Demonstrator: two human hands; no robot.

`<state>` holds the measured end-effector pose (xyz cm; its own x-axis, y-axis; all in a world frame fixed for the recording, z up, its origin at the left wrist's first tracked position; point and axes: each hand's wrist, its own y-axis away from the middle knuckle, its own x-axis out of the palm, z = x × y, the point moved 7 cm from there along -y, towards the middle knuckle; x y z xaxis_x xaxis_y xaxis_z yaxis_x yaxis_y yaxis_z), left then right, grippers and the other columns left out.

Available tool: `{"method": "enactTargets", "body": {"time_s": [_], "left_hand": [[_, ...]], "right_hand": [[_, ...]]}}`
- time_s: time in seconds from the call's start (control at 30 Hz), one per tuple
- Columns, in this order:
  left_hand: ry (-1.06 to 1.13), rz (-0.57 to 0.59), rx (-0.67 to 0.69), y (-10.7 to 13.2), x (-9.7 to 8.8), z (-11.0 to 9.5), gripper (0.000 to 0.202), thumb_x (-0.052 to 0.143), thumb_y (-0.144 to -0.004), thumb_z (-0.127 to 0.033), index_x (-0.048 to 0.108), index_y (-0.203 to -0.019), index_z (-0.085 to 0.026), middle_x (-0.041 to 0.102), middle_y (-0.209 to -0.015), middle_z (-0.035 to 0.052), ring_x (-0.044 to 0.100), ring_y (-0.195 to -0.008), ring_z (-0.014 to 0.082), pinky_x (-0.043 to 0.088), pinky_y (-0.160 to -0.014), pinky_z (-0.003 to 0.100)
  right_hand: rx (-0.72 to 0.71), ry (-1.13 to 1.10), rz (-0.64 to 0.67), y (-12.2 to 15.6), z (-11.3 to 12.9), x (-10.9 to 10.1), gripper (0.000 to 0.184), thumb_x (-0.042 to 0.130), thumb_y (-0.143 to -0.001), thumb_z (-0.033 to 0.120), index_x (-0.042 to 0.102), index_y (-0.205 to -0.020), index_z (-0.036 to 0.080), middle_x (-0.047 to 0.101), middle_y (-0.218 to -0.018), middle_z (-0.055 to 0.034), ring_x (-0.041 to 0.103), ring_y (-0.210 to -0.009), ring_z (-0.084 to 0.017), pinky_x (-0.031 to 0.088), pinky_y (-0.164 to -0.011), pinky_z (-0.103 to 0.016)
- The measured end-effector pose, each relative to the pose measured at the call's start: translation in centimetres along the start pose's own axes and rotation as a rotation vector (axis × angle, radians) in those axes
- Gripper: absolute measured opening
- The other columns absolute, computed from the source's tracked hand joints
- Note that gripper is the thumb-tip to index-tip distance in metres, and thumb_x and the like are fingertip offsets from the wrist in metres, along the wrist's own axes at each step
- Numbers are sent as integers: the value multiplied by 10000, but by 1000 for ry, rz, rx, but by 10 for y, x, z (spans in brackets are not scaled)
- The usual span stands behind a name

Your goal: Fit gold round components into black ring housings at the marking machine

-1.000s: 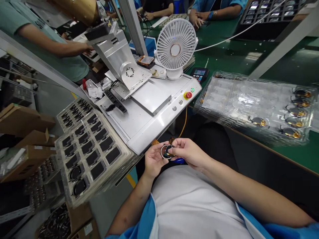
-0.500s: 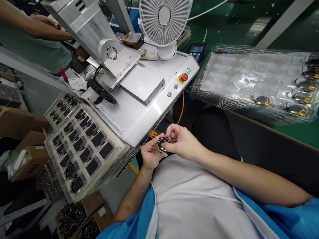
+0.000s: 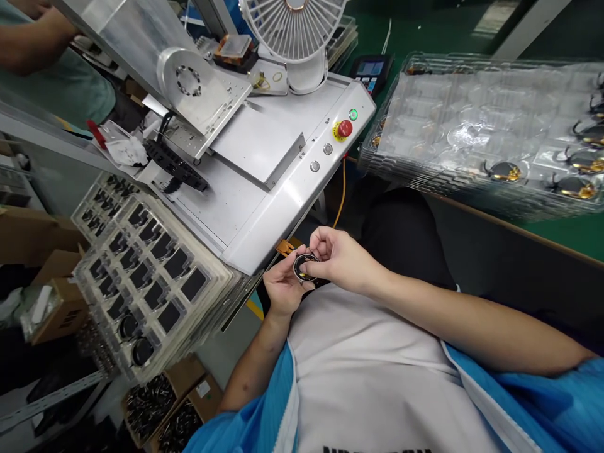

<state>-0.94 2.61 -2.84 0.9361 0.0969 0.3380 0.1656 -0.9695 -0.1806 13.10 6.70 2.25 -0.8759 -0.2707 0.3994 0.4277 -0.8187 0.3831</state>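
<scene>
A round black watch-like part (image 3: 304, 267) with a silvery rim and small gold spots is held in front of my body, just off the machine's front edge. My left hand (image 3: 285, 284) is closed round its left and lower side. On its face presses the thumb of my right hand (image 3: 342, 261), whose other fingers curl at the far rim. The right thumb covers part of the face. An orange clip-like piece (image 3: 285, 247) sticks out at the machine's edge, close beyond my left fingertips.
The white machine (image 3: 264, 220) carries a red stop button (image 3: 345, 129) and a fan (image 3: 295, 31). Clear trays with black parts (image 3: 155, 283) are stacked left; more clear trays (image 3: 453, 135) stand right. Cardboard boxes of black pieces (image 3: 182, 421) sit below. A co-worker's arm (image 3: 35, 41) shows upper left.
The view has shifted slightly, so the machine and trays sit a little higher and mostly further left. Both hands keep nearly the same grip on the round part.
</scene>
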Motion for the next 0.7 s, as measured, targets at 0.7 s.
{"method": "enactTargets", "body": {"time_s": [0.7], "left_hand": [[-166, -90, 66, -6, 8, -33, 496, 924, -718, -220, 775, -1189, -267, 796, -1188, 111, 777, -1087, 282, 649, -963, 406]], "right_hand": [[147, 33, 150, -18, -16, 7, 610, 981, -515, 548, 520, -678, 183, 628, -501, 23, 545, -392, -100, 520, -365, -213]]}}
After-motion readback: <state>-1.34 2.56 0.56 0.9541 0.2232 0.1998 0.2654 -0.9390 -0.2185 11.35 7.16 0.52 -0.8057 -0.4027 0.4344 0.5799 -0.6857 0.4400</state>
